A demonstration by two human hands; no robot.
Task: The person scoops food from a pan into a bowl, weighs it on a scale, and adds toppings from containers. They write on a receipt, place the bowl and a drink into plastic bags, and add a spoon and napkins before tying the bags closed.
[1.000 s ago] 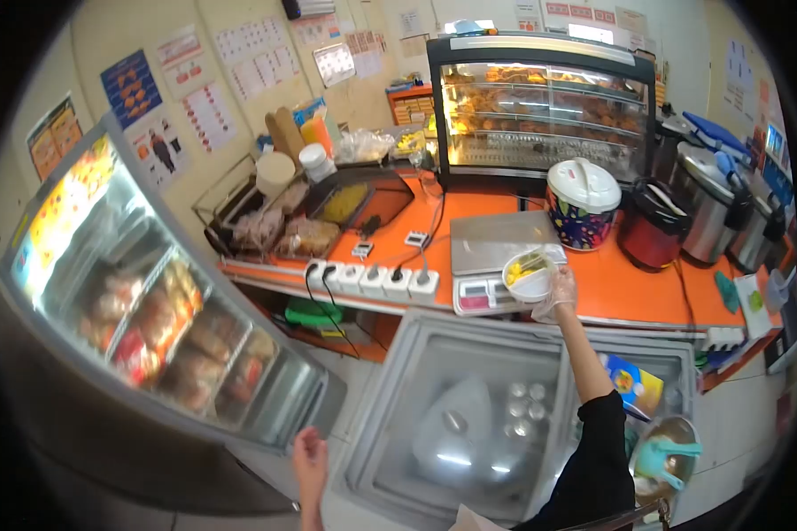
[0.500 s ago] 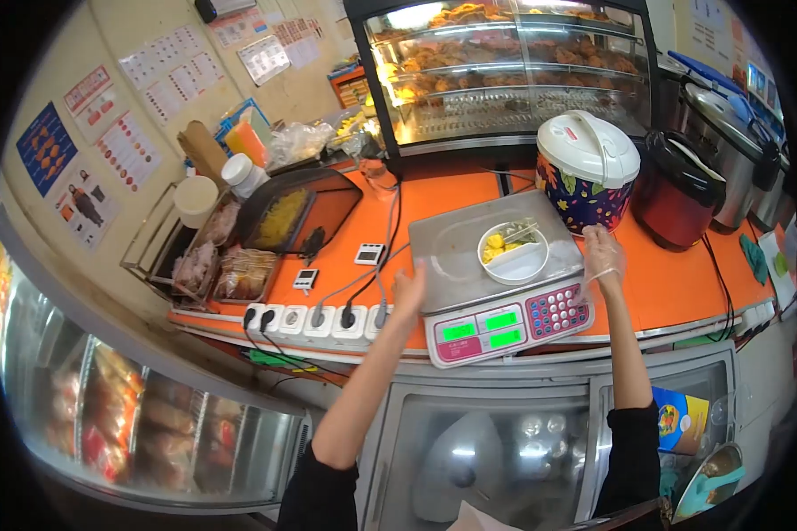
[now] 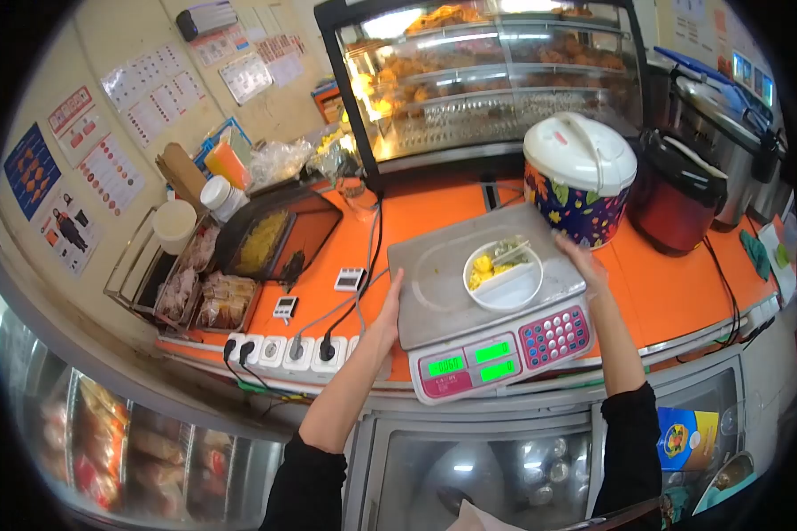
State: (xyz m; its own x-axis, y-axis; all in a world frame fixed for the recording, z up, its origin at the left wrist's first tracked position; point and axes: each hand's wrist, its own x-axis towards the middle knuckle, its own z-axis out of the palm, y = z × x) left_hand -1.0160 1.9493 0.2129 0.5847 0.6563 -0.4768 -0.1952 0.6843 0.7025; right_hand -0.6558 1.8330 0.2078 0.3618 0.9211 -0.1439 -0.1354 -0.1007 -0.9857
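A kitchen scale [image 3: 434, 274] with a steel platform and green lit displays sits at the front of the orange counter. My left hand [image 3: 388, 311] presses against the left edge of its platform; its fingers are partly hidden by that edge. On the opposite side, my right hand [image 3: 586, 267] grips the right edge, near the back corner, and seems to wear a thin clear glove. On the platform rests a white bowl [image 3: 505, 292] with a divider, holding yellow chunks and a greenish food behind the divider.
Behind the scale stands a patterned rice pot [image 3: 579, 155] with a white lid, beside a dark red cooker [image 3: 677, 190]. A glass display case [image 3: 496, 161] holds fried food. Left are a black tray [image 3: 314, 221], timers [image 3: 349, 279] and power sockets [image 3: 298, 351] with cables.
The scale, with the bowl on it, has come nearer to me. Both hands have closed in on its sides, the right one from beside the platform. The view has shifted slightly.
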